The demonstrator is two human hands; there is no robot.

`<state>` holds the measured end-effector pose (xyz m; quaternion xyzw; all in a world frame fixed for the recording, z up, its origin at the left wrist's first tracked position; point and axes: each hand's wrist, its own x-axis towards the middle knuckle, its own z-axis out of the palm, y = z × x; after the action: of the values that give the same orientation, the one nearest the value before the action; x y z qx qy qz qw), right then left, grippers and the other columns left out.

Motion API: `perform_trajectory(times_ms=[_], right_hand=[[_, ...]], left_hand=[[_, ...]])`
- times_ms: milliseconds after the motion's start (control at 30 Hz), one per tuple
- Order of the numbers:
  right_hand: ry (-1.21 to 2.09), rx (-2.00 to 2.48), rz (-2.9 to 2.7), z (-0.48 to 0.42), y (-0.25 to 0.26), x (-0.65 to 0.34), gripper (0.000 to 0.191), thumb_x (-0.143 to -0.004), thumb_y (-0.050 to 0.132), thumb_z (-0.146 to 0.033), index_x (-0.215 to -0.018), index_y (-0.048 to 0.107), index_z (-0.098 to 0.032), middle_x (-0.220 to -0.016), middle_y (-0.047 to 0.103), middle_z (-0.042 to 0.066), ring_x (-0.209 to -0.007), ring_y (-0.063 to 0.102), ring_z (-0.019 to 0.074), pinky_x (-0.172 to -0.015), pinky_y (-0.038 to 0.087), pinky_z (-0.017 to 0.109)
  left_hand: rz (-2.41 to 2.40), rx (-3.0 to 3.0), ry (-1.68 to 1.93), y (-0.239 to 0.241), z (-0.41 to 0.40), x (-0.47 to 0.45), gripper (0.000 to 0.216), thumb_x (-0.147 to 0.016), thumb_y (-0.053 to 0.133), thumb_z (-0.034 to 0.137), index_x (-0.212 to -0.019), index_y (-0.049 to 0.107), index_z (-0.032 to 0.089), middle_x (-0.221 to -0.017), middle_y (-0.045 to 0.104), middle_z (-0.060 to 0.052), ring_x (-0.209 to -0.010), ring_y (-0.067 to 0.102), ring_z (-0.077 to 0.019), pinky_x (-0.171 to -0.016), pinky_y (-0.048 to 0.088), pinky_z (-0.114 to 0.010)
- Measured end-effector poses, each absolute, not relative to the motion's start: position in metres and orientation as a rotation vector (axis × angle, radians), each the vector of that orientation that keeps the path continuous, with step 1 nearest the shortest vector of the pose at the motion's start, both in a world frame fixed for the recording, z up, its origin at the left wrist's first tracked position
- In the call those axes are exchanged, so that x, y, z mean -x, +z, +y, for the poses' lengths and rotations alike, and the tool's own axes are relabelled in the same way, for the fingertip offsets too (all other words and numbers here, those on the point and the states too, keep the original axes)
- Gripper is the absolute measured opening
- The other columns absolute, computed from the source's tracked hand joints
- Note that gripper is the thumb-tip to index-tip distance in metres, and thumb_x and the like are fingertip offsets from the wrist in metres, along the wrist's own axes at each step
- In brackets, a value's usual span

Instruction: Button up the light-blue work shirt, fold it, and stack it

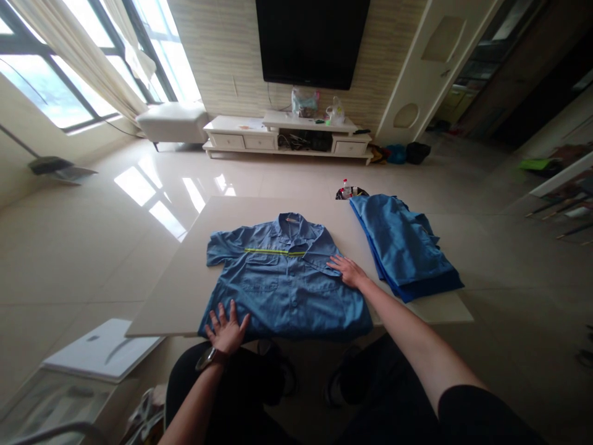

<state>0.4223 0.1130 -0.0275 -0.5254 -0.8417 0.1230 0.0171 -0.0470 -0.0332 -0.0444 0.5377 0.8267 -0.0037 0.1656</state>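
Observation:
A blue short-sleeved work shirt (282, 278) with a yellow-green chest stripe lies spread face up on a pale table (185, 278). My left hand (227, 330), with a watch on its wrist, rests flat with fingers spread on the shirt's lower left hem at the table's near edge. My right hand (348, 271) lies flat and open on the shirt's right side, near the sleeve. Neither hand holds anything.
A stack of folded blue garments (403, 247) lies on the table's right part. Beyond the table stand a small bin with a bottle (348, 190), a white TV bench (287, 139) and a wall television. A white glass-topped unit (99, 352) sits at lower left.

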Motion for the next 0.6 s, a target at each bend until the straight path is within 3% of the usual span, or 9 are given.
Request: perform_trajectory(times_ms=[100, 200, 333, 400, 500, 600], right_hand=[[0.333, 1.603, -2.585, 0.107, -0.027, -0.417, 0.07, -0.086, 0.059, -0.025, -0.155, 0.048, -0.031, -0.165, 0.038, 0.002, -0.157, 0.029, 0.0255, -0.128, 0.023, 0.05], [0.258, 1.582, -2.538, 0.093, -0.032, -0.403, 0.072, -0.091, 0.059, -0.042, -0.16, 0.039, -0.03, -0.168, 0.031, 0.002, -0.158, 0.024, 0.0273, -0.127, 0.023, 0.051], [0.219, 1.66, -2.468, 0.07, -0.053, -0.386, 0.067, -0.098, 0.049, -0.042, -0.162, 0.035, -0.027, -0.168, 0.031, 0.004, -0.158, 0.025, 0.0264, -0.126, 0.026, 0.049], [0.173, 1.659, -2.437, 0.062, -0.064, -0.383, 0.065, -0.1, 0.046, -0.039, -0.163, 0.033, -0.028, -0.168, 0.031, 0.003, -0.157, 0.028, 0.0253, -0.126, 0.026, 0.05], [0.161, 1.654, -2.412, 0.061, -0.071, -0.385, 0.063, -0.1, 0.045, -0.038, -0.161, 0.036, -0.029, -0.168, 0.032, 0.001, -0.156, 0.029, 0.0243, -0.125, 0.027, 0.05], [0.198, 1.667, -2.417, 0.063, -0.068, -0.386, 0.061, -0.1, 0.044, -0.037, -0.16, 0.039, -0.029, -0.168, 0.033, 0.001, -0.157, 0.028, 0.0239, -0.125, 0.027, 0.049]], left_hand=[[2.339, -1.533, -0.024, -0.044, -0.033, 0.047, 0.078, -0.1, 0.028, 0.063, -0.167, 0.019, 0.025, -0.175, 0.008, -0.014, -0.161, 0.003, -0.0411, -0.126, 0.011, -0.064], [2.337, -1.538, -0.039, -0.043, -0.034, 0.046, 0.078, -0.1, 0.028, 0.063, -0.167, 0.019, 0.025, -0.175, 0.007, -0.013, -0.161, 0.003, -0.0411, -0.126, 0.012, -0.064], [2.314, -1.526, -0.058, -0.036, -0.033, 0.049, 0.078, -0.099, 0.033, 0.063, -0.166, 0.022, 0.024, -0.175, 0.008, -0.013, -0.161, 0.003, -0.0407, -0.126, 0.012, -0.065], [2.271, -1.499, -0.053, -0.028, -0.025, 0.054, 0.079, -0.095, 0.044, 0.062, -0.163, 0.03, 0.026, -0.173, 0.015, -0.015, -0.16, 0.009, -0.0423, -0.124, 0.016, -0.067], [2.268, -1.388, 0.047, -0.013, 0.003, 0.068, 0.063, -0.09, 0.053, 0.058, -0.144, 0.052, 0.025, -0.159, 0.039, -0.02, -0.149, 0.034, -0.0463, -0.116, 0.03, -0.069], [2.374, -1.234, 0.341, 0.002, 0.048, 0.089, 0.047, -0.09, 0.055, 0.048, -0.126, 0.06, 0.018, -0.137, 0.057, -0.024, -0.132, 0.052, -0.0426, -0.106, 0.044, -0.061]])
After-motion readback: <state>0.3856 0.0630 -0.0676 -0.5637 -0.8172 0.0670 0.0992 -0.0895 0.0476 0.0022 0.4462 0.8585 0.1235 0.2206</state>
